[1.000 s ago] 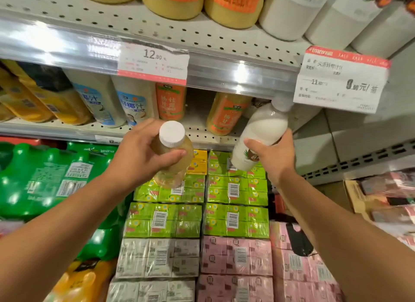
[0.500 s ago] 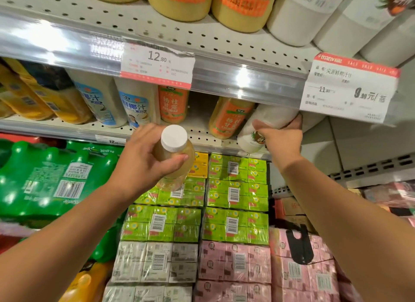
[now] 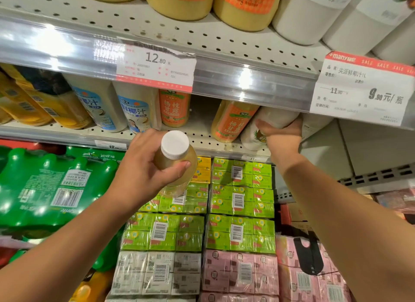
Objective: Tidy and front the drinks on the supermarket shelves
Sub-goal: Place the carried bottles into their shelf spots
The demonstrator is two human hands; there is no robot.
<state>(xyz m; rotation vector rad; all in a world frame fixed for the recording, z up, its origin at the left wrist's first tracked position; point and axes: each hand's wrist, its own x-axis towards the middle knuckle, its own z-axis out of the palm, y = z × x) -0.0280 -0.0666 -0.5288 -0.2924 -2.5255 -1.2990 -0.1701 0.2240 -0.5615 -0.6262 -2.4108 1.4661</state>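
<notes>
Since a second ago the right hand (image 3: 281, 134) has carried the white bottle (image 3: 267, 126) up out of the open air and onto the middle shelf (image 3: 202, 140), where it now leans, base toward the front edge and top tucked under the price rail. Fingers and thumb are curled round its body, so the grip is clamped on it. It sits at about three o'clock from the tilted orange-label bottle (image 3: 233, 119), nearly touching it.

To finish this well, I would say the hand should tip the white bottle upright before letting go, slide it level with the front edge and turn its picture label outward; the leaning orange-label neighbour looks ready to be knocked, so a slow push seems wise.

At about eight o'clock from the white bottle, the left hand (image 3: 146, 173) grips the yellow juice bottle (image 3: 177, 162) round its shoulder, thumb across the front, held in front of the shelf edge and touching no shelf. Its white cap is on and pale yellow liquid fills it to the neck. The white bottle looks full of milky drink; its cap is hidden.

Further out, an upright orange-label bottle (image 3: 174, 108) stands at nine o'clock from the tilted one, with a gap between them. Below are wrapped green carton packs (image 3: 240, 203).
</notes>
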